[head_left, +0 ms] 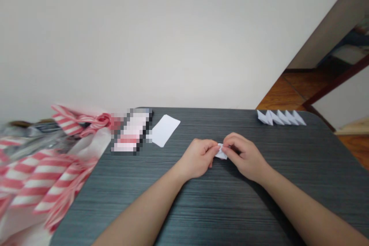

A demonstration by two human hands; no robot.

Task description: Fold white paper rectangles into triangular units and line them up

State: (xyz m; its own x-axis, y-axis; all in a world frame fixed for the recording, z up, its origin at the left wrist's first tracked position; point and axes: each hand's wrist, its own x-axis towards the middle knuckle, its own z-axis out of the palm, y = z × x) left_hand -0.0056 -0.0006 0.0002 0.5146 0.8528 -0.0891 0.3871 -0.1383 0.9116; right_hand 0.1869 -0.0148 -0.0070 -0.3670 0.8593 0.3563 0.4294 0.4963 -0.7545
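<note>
A small piece of folded white paper is pinched between both hands just above the middle of the dark table. My left hand grips its left side between thumb and fingers. On the right side, my right hand holds it with thumb and index finger. The fingers cover much of the paper, so its full shape is hidden. At the far right of the table, several folded white paper pieces with pointed tips stand in a row.
Left of my hands lie white paper sheets and a phone-like object, blurred out by pixels. Red-and-white striped cloth is heaped beyond the table's left edge. A pale wall rises behind the table; wooden floor shows at right.
</note>
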